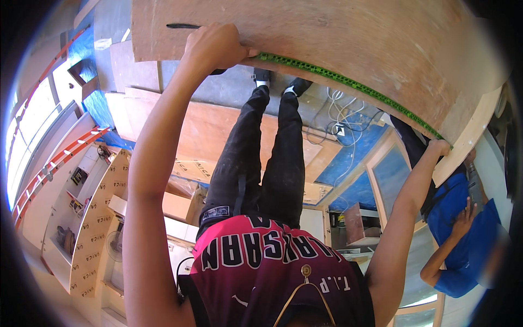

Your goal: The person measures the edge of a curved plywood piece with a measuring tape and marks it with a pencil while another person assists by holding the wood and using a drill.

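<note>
- curled closed, the left hand point(215, 46) seems to pinch one end of the green tape point(348, 82) between thumb and finger at the near edge of the wooden panel point(327, 30).
- the right hand point(439, 147) is bent at the tape's other end, by the pale wooden strip point(469, 133); whether its fingers pinch the tape or only press it, i cannot tell.
- between the hands the tape runs along the panel's near edge; the lens bends straight lines, so any sag is hard to judge.
- for a true reading, i'd draw the tape taut, keep it flat and parallel to that edge, and look straight down on the marks.
- seat the end squarely on its starting point, and hold both ends steady while reading.
- a co-worker in a blue shirt point(463, 218) is near the right forearm, so elbows are best kept in.
</note>
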Tool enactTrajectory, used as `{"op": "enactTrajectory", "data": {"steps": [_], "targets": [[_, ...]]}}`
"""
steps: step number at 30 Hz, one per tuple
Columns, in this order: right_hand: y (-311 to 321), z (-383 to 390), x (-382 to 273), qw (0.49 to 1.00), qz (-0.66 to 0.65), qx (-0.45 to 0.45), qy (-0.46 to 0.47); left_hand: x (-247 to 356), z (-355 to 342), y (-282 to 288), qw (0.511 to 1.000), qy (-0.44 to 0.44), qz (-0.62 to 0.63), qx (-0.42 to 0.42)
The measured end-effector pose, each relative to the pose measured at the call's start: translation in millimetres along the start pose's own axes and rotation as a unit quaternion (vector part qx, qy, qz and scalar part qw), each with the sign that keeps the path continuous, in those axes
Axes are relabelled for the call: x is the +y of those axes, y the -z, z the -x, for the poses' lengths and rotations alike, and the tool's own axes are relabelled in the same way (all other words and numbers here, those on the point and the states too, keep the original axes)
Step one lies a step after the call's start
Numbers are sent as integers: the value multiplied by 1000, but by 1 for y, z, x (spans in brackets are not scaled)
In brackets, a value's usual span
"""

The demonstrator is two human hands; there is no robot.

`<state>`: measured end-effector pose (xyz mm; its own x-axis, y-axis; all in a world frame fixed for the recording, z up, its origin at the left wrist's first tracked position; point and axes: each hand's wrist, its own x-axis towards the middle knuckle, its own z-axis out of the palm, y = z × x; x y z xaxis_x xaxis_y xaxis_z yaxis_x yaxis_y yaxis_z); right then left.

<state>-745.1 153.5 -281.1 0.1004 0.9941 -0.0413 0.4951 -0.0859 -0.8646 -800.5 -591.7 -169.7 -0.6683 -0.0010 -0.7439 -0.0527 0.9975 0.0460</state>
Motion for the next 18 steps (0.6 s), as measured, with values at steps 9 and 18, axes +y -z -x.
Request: {"op": "enactTrajectory", "data": {"steps": [9,18], "targets": [[1,0,0,999,-30,8,-23,-7,3,-8,998,-25,19,60],[8,-21,9,996,-48,-75,15,-10,-7,-15,991,-67,39,107]]}}
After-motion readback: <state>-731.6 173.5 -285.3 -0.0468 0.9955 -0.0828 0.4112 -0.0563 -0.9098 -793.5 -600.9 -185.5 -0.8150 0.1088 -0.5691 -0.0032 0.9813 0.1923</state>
